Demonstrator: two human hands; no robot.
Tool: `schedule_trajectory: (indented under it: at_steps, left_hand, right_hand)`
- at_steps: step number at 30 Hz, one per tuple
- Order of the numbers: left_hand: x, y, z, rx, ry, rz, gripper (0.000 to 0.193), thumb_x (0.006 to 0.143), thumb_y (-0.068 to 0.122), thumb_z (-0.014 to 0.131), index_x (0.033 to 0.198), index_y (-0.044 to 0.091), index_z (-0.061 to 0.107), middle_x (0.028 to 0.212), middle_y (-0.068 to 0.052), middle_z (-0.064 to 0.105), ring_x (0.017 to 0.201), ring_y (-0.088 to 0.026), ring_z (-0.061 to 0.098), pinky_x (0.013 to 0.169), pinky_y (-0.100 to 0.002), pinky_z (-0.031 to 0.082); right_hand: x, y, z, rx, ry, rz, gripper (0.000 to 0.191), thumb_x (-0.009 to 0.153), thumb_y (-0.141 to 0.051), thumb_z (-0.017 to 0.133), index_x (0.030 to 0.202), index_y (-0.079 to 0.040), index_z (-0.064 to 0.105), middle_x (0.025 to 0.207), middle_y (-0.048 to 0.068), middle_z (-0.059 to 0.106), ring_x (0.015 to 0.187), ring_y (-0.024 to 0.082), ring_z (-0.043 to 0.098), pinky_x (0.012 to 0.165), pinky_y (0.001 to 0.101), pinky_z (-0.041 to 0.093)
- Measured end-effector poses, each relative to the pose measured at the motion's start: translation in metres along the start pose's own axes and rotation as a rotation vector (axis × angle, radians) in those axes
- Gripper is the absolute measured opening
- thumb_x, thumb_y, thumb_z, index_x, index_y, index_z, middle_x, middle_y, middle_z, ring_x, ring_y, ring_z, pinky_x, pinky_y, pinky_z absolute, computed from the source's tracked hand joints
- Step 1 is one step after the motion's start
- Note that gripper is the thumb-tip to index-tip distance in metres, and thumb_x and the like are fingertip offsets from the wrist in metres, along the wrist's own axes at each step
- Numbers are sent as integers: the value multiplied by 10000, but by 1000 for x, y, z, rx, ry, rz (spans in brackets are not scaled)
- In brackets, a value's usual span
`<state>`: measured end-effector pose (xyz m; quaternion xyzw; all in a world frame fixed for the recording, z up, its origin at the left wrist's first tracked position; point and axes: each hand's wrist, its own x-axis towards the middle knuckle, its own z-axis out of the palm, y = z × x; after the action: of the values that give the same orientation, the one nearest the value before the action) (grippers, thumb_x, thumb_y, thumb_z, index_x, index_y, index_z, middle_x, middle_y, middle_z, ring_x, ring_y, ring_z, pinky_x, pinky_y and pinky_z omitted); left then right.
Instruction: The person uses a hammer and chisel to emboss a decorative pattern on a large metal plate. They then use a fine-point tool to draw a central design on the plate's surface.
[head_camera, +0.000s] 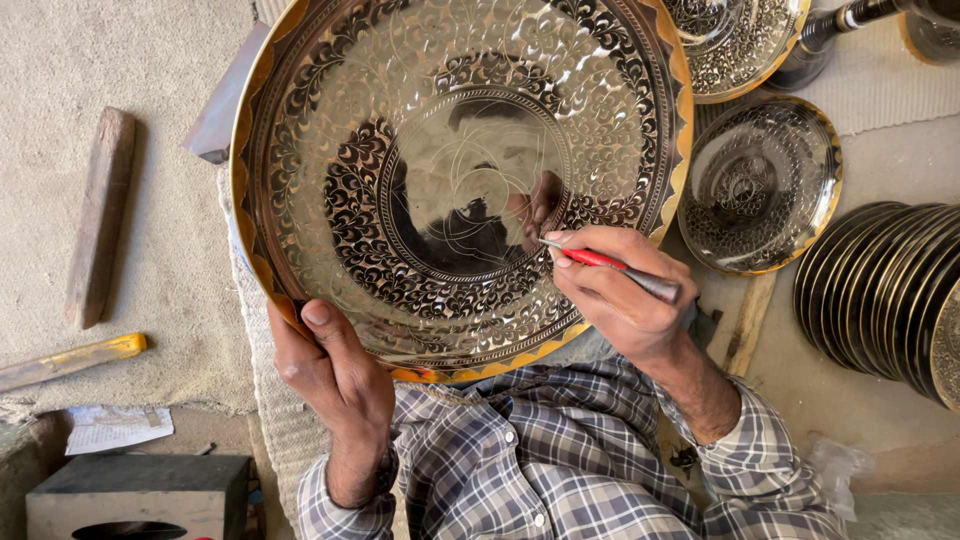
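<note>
- Two bare hands work on one large round metal tray (330, 190), seen from the head camera looking straight down.
- The tray is dark and glossy with a gold-coloured rim, engraved in rings of curling leaf patterns around a plainer centre; it fills the upper middle of the view, tilted toward the person over their lap.
- The left hand (335, 375) grips the tray's lower-left rim, thumb lying on the patterned face, fingers curled behind the edge.
- The right hand (615, 290) pinches a red-handled engraving tool (610, 266) like a pen, its tip touching the tray just at the right of the inner ring.
- Both forearms wear a grey checked shirt (540, 460).
- To the right, a smaller engraved plate (760, 185) lies flat on the floor, and beyond it a stack of dark plates (885, 290) leans on edge.
- Another engraved dish (735, 40) shows at the top edge.
- On the left, a wooden bar (98, 215) and a yellow-tipped stick (70, 360) lie on beige carpet, well apart from the tray.
</note>
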<state>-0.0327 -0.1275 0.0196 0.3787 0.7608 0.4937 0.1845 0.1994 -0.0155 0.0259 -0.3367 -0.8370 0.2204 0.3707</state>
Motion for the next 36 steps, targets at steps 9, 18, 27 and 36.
schedule_trajectory:
  at_steps: [9, 18, 27, 36]
  left_hand:
    - [-23, -33, -2, 18, -38, 66, 634, 1156, 520, 272, 1286, -62, 487, 668, 37, 364, 525, -61, 299, 448, -265, 234]
    - [79, -29, -34, 7, -232, 225, 543, 1176, 452, 374, 1062, -36, 582, 689, 37, 364, 587, -60, 308, 512, -287, 197]
    - [-10, -8, 3, -81, 0, 130, 520, 1229, 362, 395, 1435, -116, 388, 986, -117, 483, 774, -115, 386, 629, -271, 348]
    - [-6, -43, -10, 6, -115, 0, 719, 1077, 569, 272, 1339, -14, 599, 569, 37, 372, 456, -44, 305, 423, -244, 225]
  right_hand:
    - [-4, -4, 5, 34, 53, 27, 189, 830, 85, 863, 905, 20, 703, 1085, 149, 710, 1007, 257, 768, 837, 316, 659]
    - [6, 4, -1, 44, 13, 10, 179, 843, 85, 851, 902, 28, 691, 1091, 153, 698, 999, 260, 765, 846, 311, 655]
    - [32, 2, 1, 101, -66, -56, 175, 861, 109, 837, 897, 31, 686, 1110, 137, 691, 1020, 235, 770, 874, 298, 664]
    - [45, 16, -3, 89, -126, -132, 179, 864, 102, 848, 897, 30, 688, 1116, 137, 682, 1044, 250, 768, 894, 310, 673]
